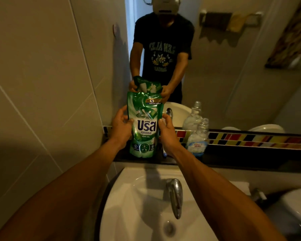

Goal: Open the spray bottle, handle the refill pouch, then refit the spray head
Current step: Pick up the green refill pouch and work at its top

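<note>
Presently both forearms reach forward over the white sink (129, 197), wrists level. The left hand (121, 126) grips the left edge of the green refill pouch (144, 126), thumb across its front and fingers curled behind. The right hand (167, 132) clasps the right edge, thumb lying along the side seam. The pouch stands upright with its base on or just above the dark ledge (233, 160) below the mirror; contact cannot be confirmed. The clear spray bottle (198, 138), its neck bare and uncapped, stands on the ledge just right of the right hand. A chrome tap (175, 195) sits below the arms.
</note>
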`<state>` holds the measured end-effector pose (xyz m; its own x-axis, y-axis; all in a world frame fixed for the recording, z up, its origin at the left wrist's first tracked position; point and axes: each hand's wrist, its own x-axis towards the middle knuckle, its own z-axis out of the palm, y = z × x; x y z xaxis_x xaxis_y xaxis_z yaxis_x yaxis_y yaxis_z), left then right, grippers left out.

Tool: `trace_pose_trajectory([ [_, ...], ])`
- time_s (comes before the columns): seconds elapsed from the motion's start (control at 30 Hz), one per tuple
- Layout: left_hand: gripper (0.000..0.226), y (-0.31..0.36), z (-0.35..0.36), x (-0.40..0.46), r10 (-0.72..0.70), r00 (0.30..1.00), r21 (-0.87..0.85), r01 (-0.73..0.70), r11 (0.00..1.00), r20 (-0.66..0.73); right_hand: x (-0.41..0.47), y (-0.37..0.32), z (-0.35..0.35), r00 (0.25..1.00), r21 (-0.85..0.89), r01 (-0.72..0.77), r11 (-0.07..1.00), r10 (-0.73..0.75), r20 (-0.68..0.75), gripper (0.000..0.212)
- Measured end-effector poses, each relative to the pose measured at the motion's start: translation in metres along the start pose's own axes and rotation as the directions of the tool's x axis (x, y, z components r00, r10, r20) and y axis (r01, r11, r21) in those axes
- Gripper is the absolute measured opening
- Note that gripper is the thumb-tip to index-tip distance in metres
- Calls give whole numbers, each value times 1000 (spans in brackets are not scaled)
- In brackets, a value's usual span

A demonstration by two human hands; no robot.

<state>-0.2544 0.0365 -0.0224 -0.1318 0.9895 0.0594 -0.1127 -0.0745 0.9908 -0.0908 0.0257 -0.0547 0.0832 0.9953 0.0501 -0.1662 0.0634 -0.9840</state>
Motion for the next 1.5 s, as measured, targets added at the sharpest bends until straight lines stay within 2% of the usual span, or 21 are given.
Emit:
trace_pose_trajectory([
  [0.13, 57, 18, 24, -15, -5, 998, -20, 7, 1000, 61, -24, -14, -28, 999, 79, -34, 996, 32, 31, 42],
  [0.27, 54, 27, 47, -27, -18, 991, 4, 17, 1000, 132, -42, -19, -55, 995, 62, -56, 997, 50, 82, 53],
  [0.4, 47, 26, 70, -38, -69, 988, -3, 70, 998, 139, -52, -17, -81, 997, 42, -17, 999, 14, 82, 76],
  [0.7, 54, 24, 110, -54, -112, 983, 128, 94, 987, 146, -67, -14, -125, 995, 79, -41, 996, 33, 94, 70],
  [0.93, 53, 24, 124, -58, -107, 983, 295, 59, 954, 148, -74, -4, -129, 995, 108, 13, 994, -23, 94, 81],
  [1.17, 55, 39, 137, -57, -118, 974, 489, 9, 872, 191, -75, -3, -132, 997, 80, -24, 996, 18, 76, 91],
  [1.5, 59, 47, 150, -55, -108, 974, 568, -25, 823, 199, -73, -8, -139, 996, 126, -66, 990, 58, 69, 89],
])
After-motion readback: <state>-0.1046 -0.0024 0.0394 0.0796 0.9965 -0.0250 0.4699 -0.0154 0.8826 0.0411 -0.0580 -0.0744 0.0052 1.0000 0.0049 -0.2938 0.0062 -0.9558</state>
